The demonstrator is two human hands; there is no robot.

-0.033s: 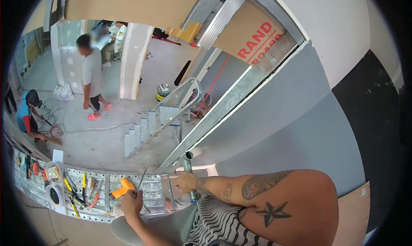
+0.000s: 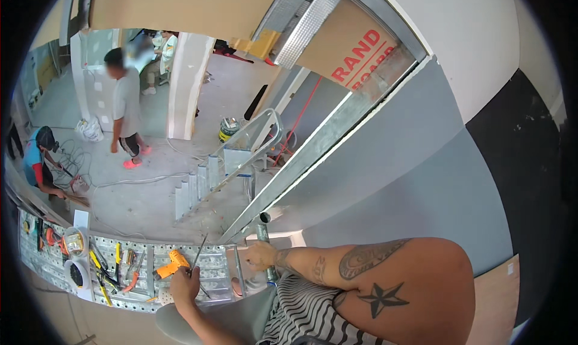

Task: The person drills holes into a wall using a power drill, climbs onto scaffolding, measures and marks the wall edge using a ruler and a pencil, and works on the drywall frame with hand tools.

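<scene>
My left hand (image 2: pixel 185 285) is closed round a long thin dark rod-like tool (image 2: pixel 200 248) that points up and away from me. Just beyond its knuckles, an orange power drill (image 2: pixel 173 264) lies on the perforated metal scaffold platform (image 2: pixel 217 262). My tattooed right arm reaches across from the right. At its end, my right hand (image 2: pixel 260 256) has its fingers curled beside the upright scaffold tube (image 2: pixel 262 232), wrist against or in front of the tube. What the right fingers hold, if anything, is hidden. Below both hands shows a grey rounded surface (image 2: pixel 186 322).
Pliers (image 2: pixel 118 254), an orange-handled tool (image 2: pixel 130 280) and round containers (image 2: pixel 74 242) lie along the platform. An aluminium stepladder (image 2: pixel 208 176) stands on the floor below. One person (image 2: pixel 126 104) stands there; another (image 2: pixel 39 164) crouches among cables. A grey wall (image 2: pixel 385 176) rises at right.
The standing person's head and arm have shifted slightly left. Below, the crouching person's hand has moved a little. My two hands stay where they were.
</scene>
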